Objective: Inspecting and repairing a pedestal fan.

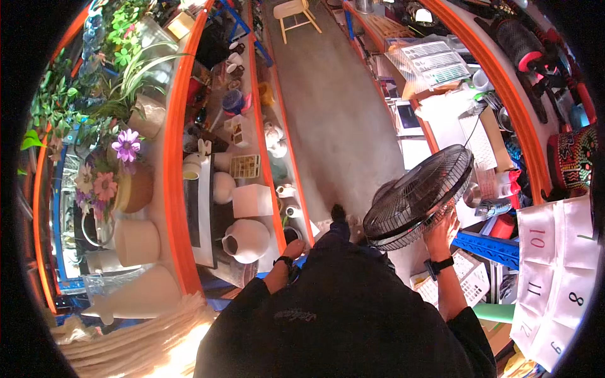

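My right hand (443,230) grips a black electric fan (417,196) by the edge of its round wire cage, with the thumb and fingers partly behind the cage. The fan is tilted in front of me on the right. My left hand (294,248) is low beside the left shelf, near a white round vase (248,240) and small white jugs (287,191). Its fingers are hard to make out, so I cannot tell whether it holds anything. Dark bands circle both wrists.
Orange-edged racks (178,157) line both sides of a narrow grey aisle (337,107). On the left are flowers (126,145), pots and white vessels. Papers, boxes and a numbered white fabric organiser (551,277) crowd the right. A wooden stool (293,12) stands at the far end.
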Available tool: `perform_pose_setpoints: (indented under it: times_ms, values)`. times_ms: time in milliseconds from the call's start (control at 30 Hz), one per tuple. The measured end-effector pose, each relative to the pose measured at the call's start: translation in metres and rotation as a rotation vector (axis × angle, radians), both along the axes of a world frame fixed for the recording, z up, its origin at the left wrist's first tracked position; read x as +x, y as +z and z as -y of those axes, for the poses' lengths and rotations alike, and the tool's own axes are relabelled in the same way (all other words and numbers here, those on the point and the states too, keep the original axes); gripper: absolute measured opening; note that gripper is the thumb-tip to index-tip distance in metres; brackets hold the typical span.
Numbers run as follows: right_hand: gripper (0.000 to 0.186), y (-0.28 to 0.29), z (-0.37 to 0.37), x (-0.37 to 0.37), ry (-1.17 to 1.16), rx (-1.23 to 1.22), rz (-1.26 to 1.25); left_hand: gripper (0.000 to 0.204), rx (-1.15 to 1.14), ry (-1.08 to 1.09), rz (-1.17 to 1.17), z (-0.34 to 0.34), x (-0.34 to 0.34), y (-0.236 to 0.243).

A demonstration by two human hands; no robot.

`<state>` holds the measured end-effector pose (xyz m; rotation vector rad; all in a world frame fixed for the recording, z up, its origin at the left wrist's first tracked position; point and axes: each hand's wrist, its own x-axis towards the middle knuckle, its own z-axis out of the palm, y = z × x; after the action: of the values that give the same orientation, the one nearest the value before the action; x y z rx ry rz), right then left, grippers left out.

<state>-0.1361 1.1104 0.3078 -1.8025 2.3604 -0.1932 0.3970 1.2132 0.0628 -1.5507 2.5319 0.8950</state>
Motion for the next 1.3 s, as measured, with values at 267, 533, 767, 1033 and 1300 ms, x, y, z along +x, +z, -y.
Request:
perform_pose_setpoints:
  times_ms: [267, 533, 767, 1033, 1300]
  values:
    - [0.069, -0.084, -0.029, -0.047, 0.065, 0.023, 0.001, 0.040, 0.539, 0.579, -0.317, -0.011, -0.015, 0.005]
    - [0.070, -0.044, -0.053, -0.057, 0.114, -0.020, -0.157, 0.031, 0.693, 0.754, -0.284, 0.011, -0.053, 0.025]
    - [0.052, -0.039, -0.038, -0.055, 0.107, 0.105, -0.184, 0.024, 0.455, 0.368, -0.248, 0.000, 0.006, -0.035]
    - [0.046, -0.054, -0.043, -0.094, 0.148, 0.005, 0.572, 0.036, 0.616, 0.732, -0.387, 0.018, -0.035, 0.011]
    - [0.041, -0.053, -0.044, -0.123, 0.237, -0.148, 1.457, 0.037, 0.696, 0.754, -0.406, 0.005, -0.018, -0.011]
